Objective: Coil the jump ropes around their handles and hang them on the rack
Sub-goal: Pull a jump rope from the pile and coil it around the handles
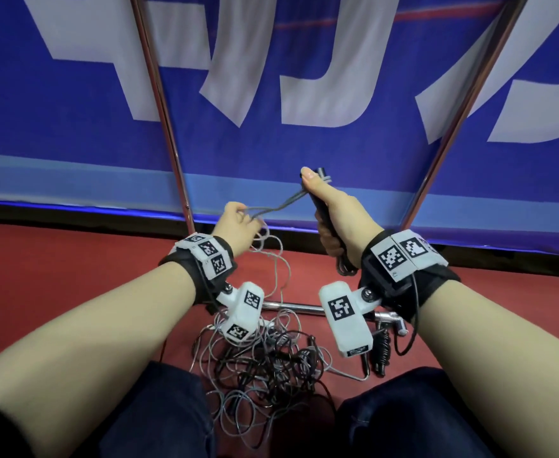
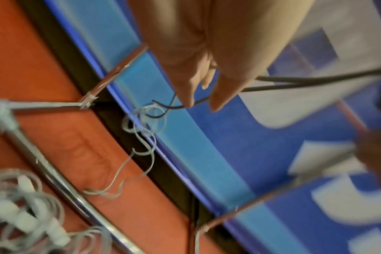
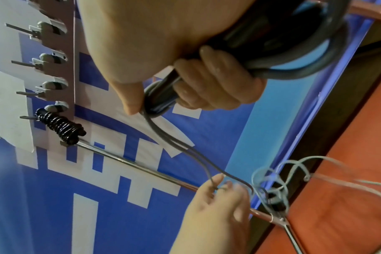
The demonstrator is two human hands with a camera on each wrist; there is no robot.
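My right hand (image 1: 331, 213) grips a pair of black jump-rope handles (image 1: 322, 214) upright, thumb pressed near their top, with grey cord looped round them (image 3: 328, 51). Two strands of that grey rope (image 1: 271, 206) run left from the handles' top to my left hand (image 1: 238, 223), which pinches them between its fingertips (image 3: 218, 180). The rope's loose rest (image 1: 271, 259) hangs in curls below my left hand down to the floor. In the right wrist view a black coiled jump rope (image 3: 61, 127) hangs on a hook of the rack (image 3: 61, 56).
A tangled pile of grey and black ropes (image 1: 264, 368) lies on the red floor between my knees. Another coiled black rope (image 1: 382, 348) lies by the rack's chrome base bar (image 1: 288, 305). Two chrome uprights (image 1: 159, 104) stand before a blue banner (image 1: 271, 150).
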